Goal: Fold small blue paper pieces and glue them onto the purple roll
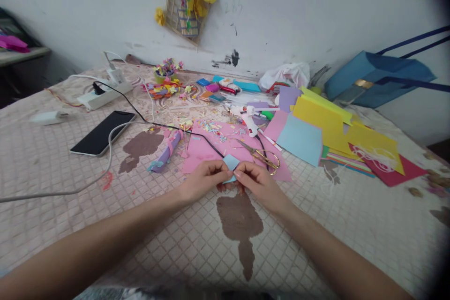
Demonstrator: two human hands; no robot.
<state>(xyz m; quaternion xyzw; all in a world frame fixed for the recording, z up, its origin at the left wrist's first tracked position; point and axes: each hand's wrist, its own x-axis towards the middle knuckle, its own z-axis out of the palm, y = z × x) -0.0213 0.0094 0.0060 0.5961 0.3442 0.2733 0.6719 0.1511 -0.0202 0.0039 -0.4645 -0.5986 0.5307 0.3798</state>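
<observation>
Between my two hands is a small piece of light blue paper [231, 161]. My left hand [207, 177] pinches its left side with thumb and forefinger. On the other side my right hand [258, 182] pinches it too, the thumbtips almost meeting. The paper's lower part is partly hidden by my fingers. Just beyond lies a pink sheet [207, 150] strewn with paper scraps. Gold-handled scissors [262, 153] rest on it, close to my right hand. Behind them lies a white glue gun [249, 122]. A rolled purple paper tube [168, 151] is to the left of the sheet.
Coloured paper sheets [323, 119] and a blue bag [379, 79] are on the right. A black phone [103, 133], a power strip [105, 96] and a grey cable [110, 150] lie left. A flower pot [165, 72] stands near the wall.
</observation>
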